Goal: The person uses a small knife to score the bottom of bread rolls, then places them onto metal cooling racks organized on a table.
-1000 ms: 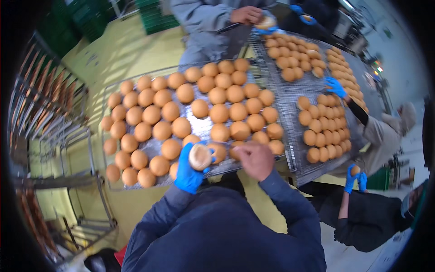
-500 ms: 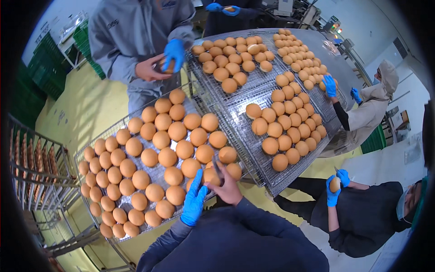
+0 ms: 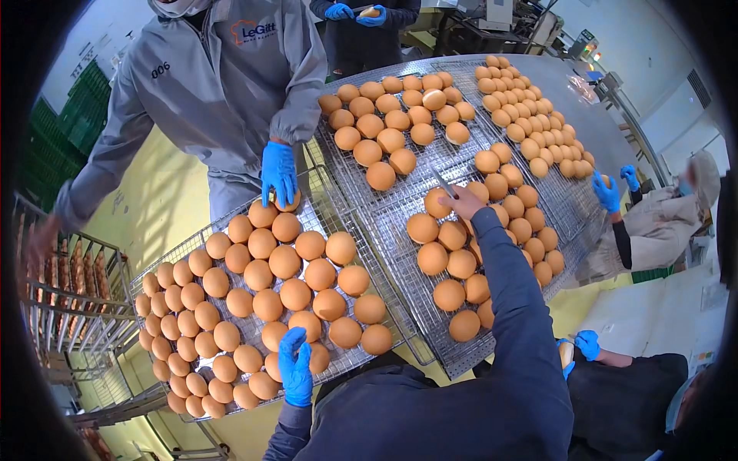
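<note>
Round golden-brown buns (image 3: 294, 294) stand in rows on a wire rack (image 3: 400, 300) at the left. My gloved left hand (image 3: 295, 370) is at this rack's near edge, beside the buns, its thumb and fingers apart and nothing seen between them. My bare right hand (image 3: 466, 203) reaches over to the rack on the table, closed on a knife (image 3: 443, 184) whose blade points up and left. Under its fingers is a bun (image 3: 437, 202), at the far left corner of a group of buns (image 3: 462, 263); whether the fingers grip this bun is partly hidden.
A co-worker's blue glove (image 3: 279, 174) touches a bun at the left rack's far edge. More buns (image 3: 390, 140) cover other racks on the metal table (image 3: 615, 146). Other gloved people stand around it. A rack trolley (image 3: 73, 307) is at far left.
My hands have parted: the right has moved up and right to the table rack with the knife, the left slightly down and left. The co-worker's glove has come down to a bun.
</note>
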